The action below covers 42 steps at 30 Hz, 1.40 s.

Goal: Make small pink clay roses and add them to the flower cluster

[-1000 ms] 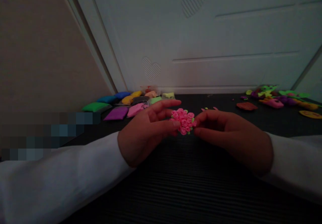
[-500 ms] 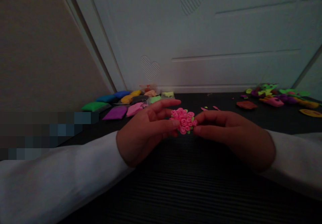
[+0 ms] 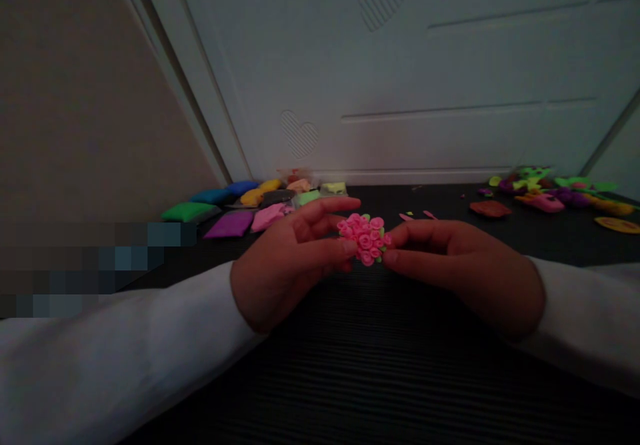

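A small bunch of pink roses [image 3: 367,239], with bits of green leaf at its edges, is held up above the dark table between both hands. My left hand [image 3: 295,252] grips its left side, the thumb across the front and the index finger stretched out above. Thumb and fingertips of my right hand [image 3: 450,255] pinch the bunch at its right edge, by a rose and a green leaf. The underside of the bunch and some left fingers are hidden.
Several coloured clay packets, among them a purple one [image 3: 229,224] and a green one [image 3: 189,212], lie at the back left. Pink clay tools [image 3: 407,217], a brown flat piece [image 3: 491,208] and several colourful clay figures [image 3: 543,201] lie to the right. A white panel [image 3: 425,72] rises behind.
The bunch of roses has turned slightly between the fingers, so its flowers and leaves face a little differently. Both hands stay nearly in place.
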Each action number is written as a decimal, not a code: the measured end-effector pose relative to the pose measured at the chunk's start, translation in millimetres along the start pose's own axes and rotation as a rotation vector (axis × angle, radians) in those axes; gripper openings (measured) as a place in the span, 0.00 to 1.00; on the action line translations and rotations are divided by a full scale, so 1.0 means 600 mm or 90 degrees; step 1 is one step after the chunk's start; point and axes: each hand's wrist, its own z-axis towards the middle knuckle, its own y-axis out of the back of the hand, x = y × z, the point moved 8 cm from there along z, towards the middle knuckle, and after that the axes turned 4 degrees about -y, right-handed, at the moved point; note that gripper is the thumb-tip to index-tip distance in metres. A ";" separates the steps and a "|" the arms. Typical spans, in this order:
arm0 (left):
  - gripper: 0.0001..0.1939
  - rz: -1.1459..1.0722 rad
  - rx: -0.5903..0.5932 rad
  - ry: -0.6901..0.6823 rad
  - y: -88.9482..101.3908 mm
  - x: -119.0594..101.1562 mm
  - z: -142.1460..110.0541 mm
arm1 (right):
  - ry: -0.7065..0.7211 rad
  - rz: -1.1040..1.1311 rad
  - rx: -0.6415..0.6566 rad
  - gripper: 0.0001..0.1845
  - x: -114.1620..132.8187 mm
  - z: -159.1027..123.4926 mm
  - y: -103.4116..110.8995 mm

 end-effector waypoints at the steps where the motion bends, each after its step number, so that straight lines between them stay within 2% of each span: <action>1: 0.23 0.002 0.001 -0.003 -0.001 -0.001 0.000 | 0.002 0.000 -0.001 0.03 0.001 -0.001 0.000; 6: 0.24 0.021 -0.011 -0.015 -0.001 -0.006 0.000 | 0.011 0.002 -0.013 0.04 0.006 -0.003 0.002; 9: 0.25 0.057 -0.013 -0.024 0.000 -0.006 -0.001 | 0.022 0.010 -0.050 0.03 0.003 -0.001 0.011; 14: 0.22 0.198 0.022 -0.026 -0.003 -0.009 -0.008 | 0.058 0.059 -0.141 0.09 -0.003 0.005 0.032; 19: 0.32 0.363 0.045 0.027 -0.001 -0.003 -0.007 | 0.085 0.094 -0.214 0.13 -0.002 0.005 0.047; 22: 0.34 0.349 0.077 0.059 -0.006 0.007 -0.001 | 0.088 0.094 -0.224 0.12 -0.001 0.006 0.050; 27: 0.32 0.367 0.097 0.057 -0.009 0.010 0.011 | 0.095 0.090 -0.236 0.11 0.001 0.010 0.053; 31: 0.33 0.397 0.114 0.029 -0.016 0.007 0.030 | 0.101 0.091 -0.258 0.11 0.005 0.008 0.058; 38: 0.34 0.500 0.144 -0.066 -0.048 0.000 0.066 | 0.140 0.079 -0.325 0.10 0.017 -0.004 0.075; 42: 0.37 0.588 0.151 -0.089 -0.044 0.004 0.077 | 0.151 0.068 -0.322 0.09 0.016 0.001 0.079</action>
